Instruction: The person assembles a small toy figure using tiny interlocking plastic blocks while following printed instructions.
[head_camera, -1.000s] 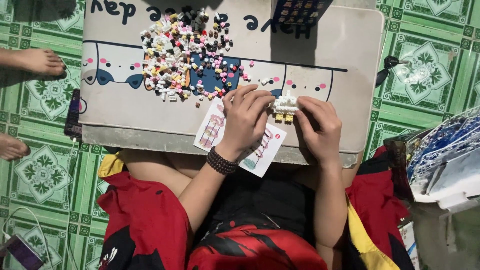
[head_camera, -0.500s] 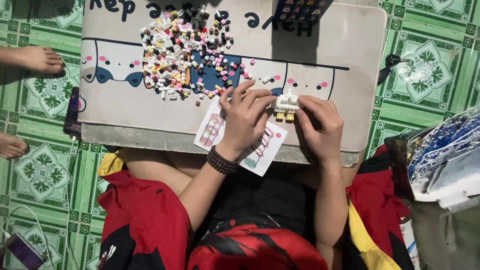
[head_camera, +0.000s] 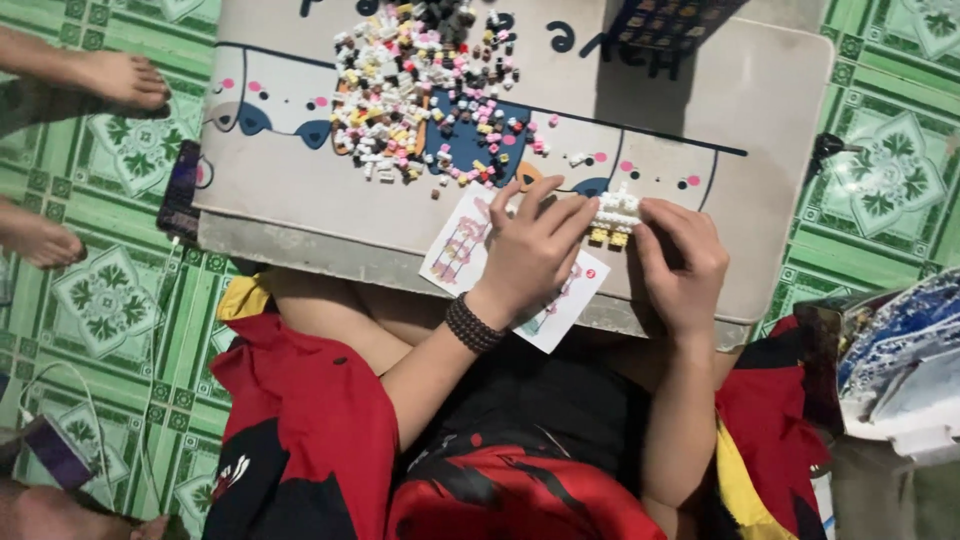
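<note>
A small white and yellow block model (head_camera: 614, 218) sits between my two hands on a low beige table (head_camera: 760, 180). My left hand (head_camera: 535, 250) grips its left side and rests on a printed instruction sheet (head_camera: 462, 245). A beaded bracelet (head_camera: 472, 325) circles that wrist. My right hand (head_camera: 682, 262) pinches the model's right side. A heap of tiny coloured blocks (head_camera: 420, 90) lies on the table farther back to the left.
A dark device (head_camera: 670, 25) lies at the table's far edge and a phone (head_camera: 182, 190) at its left side. Another person's bare feet (head_camera: 120, 80) rest on the green tiled floor at left. A cluttered pile (head_camera: 900, 360) is at right.
The view has shifted slightly. Both hands stay on the block model with only small finger movements.
</note>
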